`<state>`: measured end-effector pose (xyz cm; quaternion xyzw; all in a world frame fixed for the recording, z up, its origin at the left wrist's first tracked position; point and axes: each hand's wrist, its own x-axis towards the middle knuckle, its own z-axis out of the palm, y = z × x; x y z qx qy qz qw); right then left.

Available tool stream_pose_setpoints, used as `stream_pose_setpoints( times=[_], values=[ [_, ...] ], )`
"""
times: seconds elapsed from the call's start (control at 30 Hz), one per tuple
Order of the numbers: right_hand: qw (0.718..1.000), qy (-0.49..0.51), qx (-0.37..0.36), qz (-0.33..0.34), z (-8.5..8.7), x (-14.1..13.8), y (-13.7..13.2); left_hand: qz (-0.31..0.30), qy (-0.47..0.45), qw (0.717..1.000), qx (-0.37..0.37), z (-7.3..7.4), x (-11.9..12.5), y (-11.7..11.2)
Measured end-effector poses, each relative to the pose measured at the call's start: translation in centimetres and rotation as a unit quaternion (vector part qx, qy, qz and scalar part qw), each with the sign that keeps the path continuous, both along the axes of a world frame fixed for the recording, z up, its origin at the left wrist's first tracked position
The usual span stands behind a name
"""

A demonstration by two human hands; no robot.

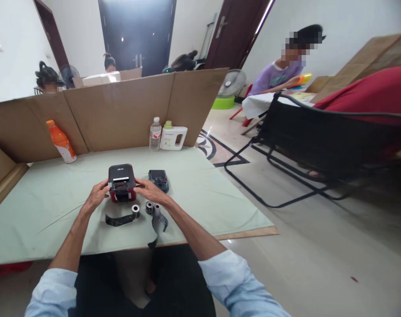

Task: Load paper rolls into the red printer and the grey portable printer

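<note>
A black and red label printer point(121, 172) sits on the pale green tabletop, its lid closed. My left hand point(97, 195) presses against its left side with the fingers curved. On the opposite side, my right hand point(151, 191) holds it near the front corner. Small rolls of dark ribbon lie in front of the printer: one roll point(135, 211) has a strip unwound to the left, and two rolls point(153, 208) stand close together at the right, with loose ribbon trailing to the table edge. Just beyond my right hand is a smaller dark device point(158, 179).
Along the cardboard screen point(121, 105) stand an orange bottle point(62, 141), a clear water bottle point(155, 134) and a white jug point(174, 138). To the right are a black folding chair point(296, 132), a fan point(232, 82) and a person in purple point(275, 77). Other heads show behind the screen.
</note>
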<state>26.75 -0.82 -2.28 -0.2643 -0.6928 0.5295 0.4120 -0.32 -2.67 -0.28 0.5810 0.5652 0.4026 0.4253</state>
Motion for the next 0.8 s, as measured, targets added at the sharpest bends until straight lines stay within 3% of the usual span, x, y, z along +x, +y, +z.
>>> stream_pose_setpoints(
  times=[0.23, 0.33, 0.53, 0.8],
  values=[
    [0.999, -0.021, 0.026, 0.009, -0.6, 0.6, 0.4, 0.023, 0.043, 0.998, 0.026, -0.3, 1.5, -0.5],
    [1.000, -0.020, 0.021, 0.007, -0.6, 0.7, 0.3, 0.019, 0.075, 0.994, 0.082, -0.1, 1.7, -1.5],
    [0.999, -0.033, 0.015, -0.002, -1.4, 0.6, -0.4, 0.003, 0.196, 0.957, 0.214, -0.2, 0.9, -3.1],
    [0.997, -0.062, 0.045, -0.015, -2.0, 0.2, -0.6, -0.029, 0.261, 0.929, 0.260, -0.6, 0.0, -2.7]
  ],
)
